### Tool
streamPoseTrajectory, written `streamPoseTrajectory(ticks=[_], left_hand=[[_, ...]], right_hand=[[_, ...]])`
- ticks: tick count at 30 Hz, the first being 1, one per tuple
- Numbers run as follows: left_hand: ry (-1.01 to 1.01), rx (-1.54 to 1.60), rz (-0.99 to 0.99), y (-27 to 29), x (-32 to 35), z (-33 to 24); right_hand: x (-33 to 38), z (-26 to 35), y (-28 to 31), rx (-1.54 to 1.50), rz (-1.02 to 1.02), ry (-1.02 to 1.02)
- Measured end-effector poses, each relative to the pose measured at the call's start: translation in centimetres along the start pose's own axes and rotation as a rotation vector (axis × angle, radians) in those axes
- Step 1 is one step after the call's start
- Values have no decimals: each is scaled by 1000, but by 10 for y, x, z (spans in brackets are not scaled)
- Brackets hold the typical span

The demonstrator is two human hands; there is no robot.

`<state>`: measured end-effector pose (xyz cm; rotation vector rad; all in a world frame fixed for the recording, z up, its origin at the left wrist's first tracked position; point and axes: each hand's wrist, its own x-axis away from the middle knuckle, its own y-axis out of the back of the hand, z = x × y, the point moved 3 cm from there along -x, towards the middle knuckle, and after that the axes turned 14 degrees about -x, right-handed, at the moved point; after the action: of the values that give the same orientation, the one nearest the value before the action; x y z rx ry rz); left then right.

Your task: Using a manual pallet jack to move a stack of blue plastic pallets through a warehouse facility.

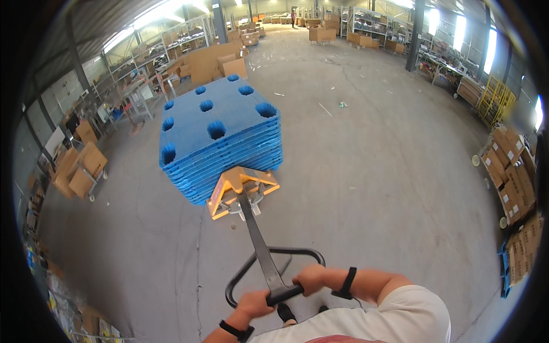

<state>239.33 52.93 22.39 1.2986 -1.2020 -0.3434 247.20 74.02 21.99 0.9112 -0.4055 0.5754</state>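
Observation:
A stack of several blue plastic pallets [220,131] rides on an orange hand pallet truck [240,188] on the concrete floor in front of me. Its black tiller runs down to a loop handle [274,274] at the lower middle. My left hand [254,303] is closed around the left end of the handle's crossbar. My right hand [311,278] grips the right end. Both wrists wear black straps.
Cardboard boxes [214,63] stand behind the pallets, with metal shelving [148,63] along the left wall. A cart with boxes [83,168] is at the left. Stacked cartons [514,188] line the right edge. A person [293,17] stands far down the hall.

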Motion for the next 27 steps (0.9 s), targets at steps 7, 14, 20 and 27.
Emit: streamPoseTrajectory(ticks=[7,14,20,27], left_hand=[[53,69,268,-125,-12,-43],[28,84,141,-76,2,-13],[46,-9,-8,29,14,-4],[40,89,213,-132,-10,-39]], right_hand=[[-19,-65,-146,-71,122,-95],[5,-9,-61,-96,27,-109],[19,21,20,-84,-113,-18],[-1,-39,-117,-30,43,-93]])
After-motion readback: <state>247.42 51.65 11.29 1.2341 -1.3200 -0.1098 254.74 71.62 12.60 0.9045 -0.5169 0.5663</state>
